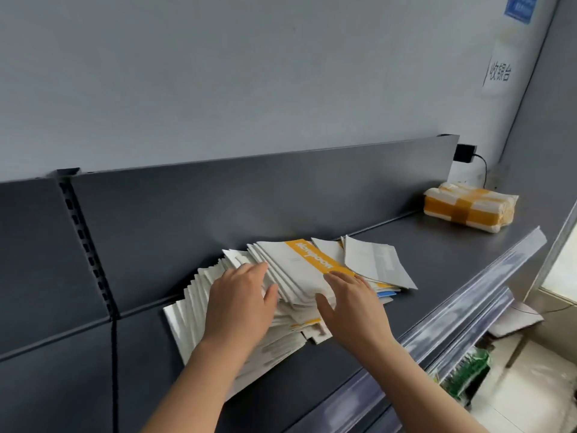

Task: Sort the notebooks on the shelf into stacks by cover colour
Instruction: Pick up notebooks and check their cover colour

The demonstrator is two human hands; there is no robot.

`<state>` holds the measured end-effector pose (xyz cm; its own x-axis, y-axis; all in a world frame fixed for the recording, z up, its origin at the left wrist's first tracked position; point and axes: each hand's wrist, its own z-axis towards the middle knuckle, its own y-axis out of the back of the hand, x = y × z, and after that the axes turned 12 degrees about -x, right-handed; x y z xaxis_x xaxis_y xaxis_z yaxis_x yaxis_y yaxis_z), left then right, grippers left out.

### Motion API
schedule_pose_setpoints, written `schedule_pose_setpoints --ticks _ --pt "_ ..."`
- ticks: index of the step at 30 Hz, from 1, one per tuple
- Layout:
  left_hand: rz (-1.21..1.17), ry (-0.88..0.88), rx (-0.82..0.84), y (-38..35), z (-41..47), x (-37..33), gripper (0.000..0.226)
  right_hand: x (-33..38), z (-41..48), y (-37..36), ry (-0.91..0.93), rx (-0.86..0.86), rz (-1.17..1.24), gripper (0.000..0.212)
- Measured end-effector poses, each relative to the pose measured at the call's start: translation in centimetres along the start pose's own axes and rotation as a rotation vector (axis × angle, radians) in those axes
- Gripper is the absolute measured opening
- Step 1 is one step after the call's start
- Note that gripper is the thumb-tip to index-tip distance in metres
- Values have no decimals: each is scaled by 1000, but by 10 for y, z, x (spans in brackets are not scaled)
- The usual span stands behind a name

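Fingers (254, 270) of the left hand (240, 304) are laid flat, slightly apart, on the fanned notebooks (187, 314). The right hand (352, 304) is also laid straight-fingered, on the yellow-banded notebook (299, 267); nothing is clamped. The pile lies mid-shelf (437, 245). The fan should be pinned by the left hand and the top copy slid off singly.

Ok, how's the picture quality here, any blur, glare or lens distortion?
Head view: notebooks, left hand and right hand fairly sharp; the lower right corner is smeared and washed out; the clear shelf-edge strip catches glare; the wide lens tilts and bows the shelf.
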<state>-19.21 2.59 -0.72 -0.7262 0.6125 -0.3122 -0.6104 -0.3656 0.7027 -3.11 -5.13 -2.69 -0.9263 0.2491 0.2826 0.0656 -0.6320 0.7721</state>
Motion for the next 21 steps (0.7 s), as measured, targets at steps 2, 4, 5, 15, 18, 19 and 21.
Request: schedule_pose_setpoints --ticks 2,4,5,15,18,19,21 --pt "16 16 0 -17 9 -17 40 -21 14 -2 24 6 12 35" --pt "42 33 4 -34 19 -33 39 -46 31 -3 40 28 19 34" --pt "54 42 6 -42 23 -41 38 -59 39 -4 42 38 15 34" --pt "196 117 175 -132 61 -114 28 -182 80 -44 0 177 -46 35" --pt "184 147 222 -152 69 -128 24 -197 77 -54 -52 173 50 33" --pt "183 154 229 -158 72 -133 24 -200 76 -56 -37 153 64 33" --pt "167 174 249 -170 78 -139 24 -204 75 -59 -10 136 70 33"
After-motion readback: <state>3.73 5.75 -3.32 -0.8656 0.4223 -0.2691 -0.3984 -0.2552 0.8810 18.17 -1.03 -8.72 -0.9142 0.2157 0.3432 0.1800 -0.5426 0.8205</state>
